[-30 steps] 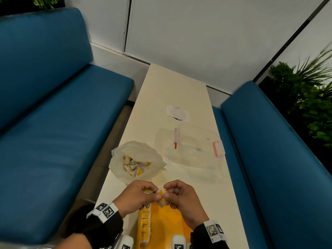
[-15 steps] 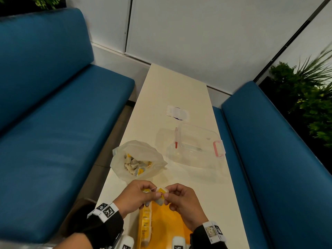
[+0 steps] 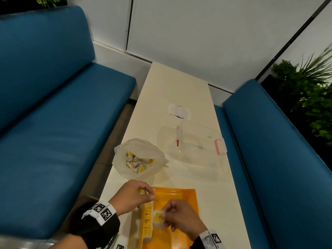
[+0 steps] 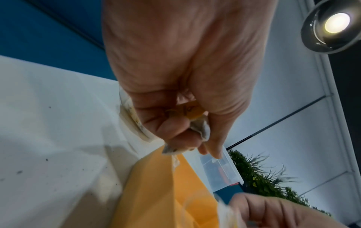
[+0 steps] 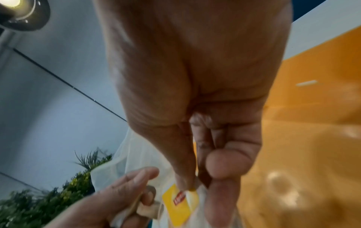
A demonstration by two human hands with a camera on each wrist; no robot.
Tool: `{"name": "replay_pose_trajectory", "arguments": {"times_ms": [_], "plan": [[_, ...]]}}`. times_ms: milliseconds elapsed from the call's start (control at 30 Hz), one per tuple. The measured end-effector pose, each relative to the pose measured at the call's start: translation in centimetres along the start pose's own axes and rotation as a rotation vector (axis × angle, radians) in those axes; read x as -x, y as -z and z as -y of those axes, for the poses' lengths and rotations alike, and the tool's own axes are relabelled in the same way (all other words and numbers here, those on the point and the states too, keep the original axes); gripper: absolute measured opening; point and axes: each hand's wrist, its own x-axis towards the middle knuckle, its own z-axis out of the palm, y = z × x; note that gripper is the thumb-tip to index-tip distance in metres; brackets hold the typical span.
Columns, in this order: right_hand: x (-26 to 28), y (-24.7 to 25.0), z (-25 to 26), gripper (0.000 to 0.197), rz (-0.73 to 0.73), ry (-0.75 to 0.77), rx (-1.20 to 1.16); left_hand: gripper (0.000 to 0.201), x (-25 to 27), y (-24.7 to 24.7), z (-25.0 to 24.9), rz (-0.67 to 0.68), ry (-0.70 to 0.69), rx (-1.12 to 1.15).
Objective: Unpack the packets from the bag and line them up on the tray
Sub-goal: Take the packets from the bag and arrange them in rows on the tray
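On the far left stands a blue sofa (image 3: 53,114), beside the long pale bench (image 3: 179,90). On the bench, at its left edge, lies the thin plastic bag (image 3: 125,151), its mouth open, and many packets (image 3: 137,163) are in a heap inside it. Nearer to the person, the left hand (image 3: 133,196) hovers over the far left corner of the orange tray (image 3: 181,194); its fingers are curled and they grip a small bunch of packets with yellow labels (image 4: 197,123). Just below this hand, a row of packets (image 3: 147,223) lies in a line along the left edge of the tray, one touching the next.

To the right of this row, the right hand (image 3: 179,220) pinches one packet with a yellow tag (image 3: 159,220) between thumb and fingers. This packet is low over the tray, just beside the row; I cannot tell if it touches the tray.

Farther on the bench, to the right of the bag, stands a clear plastic box (image 3: 194,146) with pink clips. Behind it lies a small white packet (image 3: 179,112). On the far right is a second blue sofa (image 3: 278,159), and a green plant (image 3: 309,97) is behind it.
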Motion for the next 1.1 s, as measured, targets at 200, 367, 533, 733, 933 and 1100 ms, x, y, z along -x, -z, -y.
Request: {"name": "replay_pose_trajectory", "arguments": {"times_ms": [200, 367, 533, 733, 933, 1100], "plan": [[-0.3, -2.0, -1.6, 0.015, 0.162, -0.138, 0.164, 0.011, 0.1, -0.1, 1.2, -0.061, 0.001, -0.198], [-0.7, -3.0, -2.5, 0.016, 0.185, -0.190, 0.210, 0.028, 0.2, -0.1, 2.5, 0.032, 0.003, -0.309], [-1.1, -4.0, -3.2, 0.016, 0.160, -0.238, 0.174, 0.028, 0.1, 0.0, 3.3, 0.043, 0.024, -0.303], [-1.4, -5.2, -3.4, 0.015, 0.107, -0.253, 0.154, 0.028, 0.2, -0.2, 3.4, 0.041, 0.023, -0.278], [-1.4, -5.6, -2.8, 0.012, 0.041, -0.233, 0.162, 0.026, 0.1, -0.2, 3.4, 0.041, 0.025, -0.270], [-1.6, -5.9, -2.7, 0.013, -0.013, -0.241, 0.157, 0.026, 0.0, -0.3, 3.4, 0.030, 0.022, -0.277]]}}
